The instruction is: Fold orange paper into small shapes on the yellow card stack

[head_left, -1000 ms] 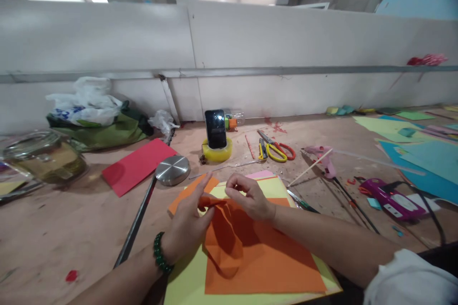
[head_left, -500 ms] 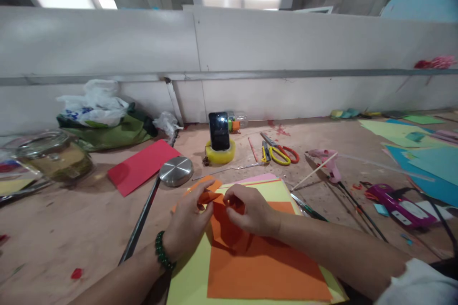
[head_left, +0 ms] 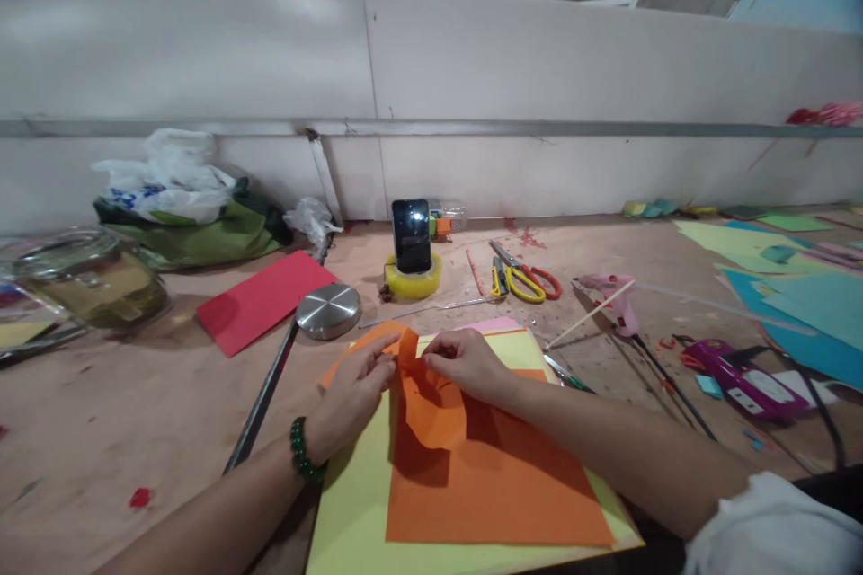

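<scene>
A curled piece of orange paper is held up between my two hands, bent into a loose loop. My left hand, below a green bead bracelet, pinches its left side near the top. From the right, my right hand grips the upper edge with fingertips together. Beneath lies a flat orange sheet on a stack of yellow paper. Another orange sheet shows partly behind my left hand.
Beyond the paper stand a phone on a yellow tape roll, a round metal lid and scissors. A pink glue gun and a purple glue gun lie right. Red paper and a glass jar sit left.
The curled orange paper has turned and opened out, so its rounded lower part now shows below my hands. My left fingers have straightened somewhat. The view has tilted slightly downward.
</scene>
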The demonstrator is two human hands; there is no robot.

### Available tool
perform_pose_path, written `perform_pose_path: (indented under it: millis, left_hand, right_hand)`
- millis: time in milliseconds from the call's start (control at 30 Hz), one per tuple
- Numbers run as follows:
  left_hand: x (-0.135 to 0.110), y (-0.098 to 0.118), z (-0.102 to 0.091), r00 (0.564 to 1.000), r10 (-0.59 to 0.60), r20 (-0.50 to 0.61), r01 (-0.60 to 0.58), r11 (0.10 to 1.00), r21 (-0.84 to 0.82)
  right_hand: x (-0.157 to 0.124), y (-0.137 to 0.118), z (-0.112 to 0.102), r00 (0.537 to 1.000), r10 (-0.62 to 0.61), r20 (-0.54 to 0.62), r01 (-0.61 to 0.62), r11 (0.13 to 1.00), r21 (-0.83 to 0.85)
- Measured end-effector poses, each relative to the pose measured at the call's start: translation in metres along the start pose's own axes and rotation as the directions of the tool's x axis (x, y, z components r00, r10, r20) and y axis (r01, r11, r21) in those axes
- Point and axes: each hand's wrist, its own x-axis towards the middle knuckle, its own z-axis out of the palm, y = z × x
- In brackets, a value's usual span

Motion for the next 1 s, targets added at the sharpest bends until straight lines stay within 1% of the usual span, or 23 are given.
perform_pose_path:
  millis: [100,200,333,467,567,700,800,900,1000]
  left_hand:
    - [0.001,0.005,0.000,0.997,-0.073,0.020,0.073,0.997,-0.011]
    - [0.002,0.009,0.001,0.993,-0.094,0.069,0.095,0.995,-0.014]
    - [0.003,0.009,0.001,0.985,-0.069,0.158,0.077,0.996,-0.046]
    - [0.004,0.007,0.000,0.984,-0.034,0.173,0.045,0.997,-0.057]
    - [0.004,0.009,0.001,0.982,-0.025,0.190,0.038,0.997,-0.064]
    - [0.004,0.012,0.001,0.983,-0.021,0.184,0.031,0.998,-0.049]
    - [0.005,0.010,0.001,0.982,-0.018,0.189,0.027,0.999,-0.045]
    - [0.006,0.005,-0.001,0.985,-0.002,0.170,0.006,1.000,-0.020]
    - [0.007,0.002,-0.004,0.989,-0.009,0.146,0.005,1.000,0.022]
  right_hand:
    - [0.003,0.002,0.000,0.996,0.084,0.037,-0.086,0.993,0.086]
    - [0.004,0.004,0.001,0.991,0.127,0.048,-0.132,0.984,0.122]
    - [0.004,0.004,0.002,0.988,0.136,0.068,-0.147,0.968,0.203]
    - [0.004,0.003,0.002,0.985,0.145,0.090,-0.162,0.958,0.237]
    - [0.004,0.002,0.001,0.987,0.130,0.096,-0.149,0.963,0.223]
    - [0.003,0.001,0.002,0.993,0.092,0.078,-0.105,0.979,0.175]
    - [0.001,-0.002,0.003,0.998,0.042,0.055,-0.049,0.991,0.122]
    - [-0.001,-0.004,0.003,0.999,-0.005,0.044,0.001,0.997,0.081]
    - [-0.002,-0.004,0.001,0.999,-0.004,0.044,0.000,0.996,0.094]
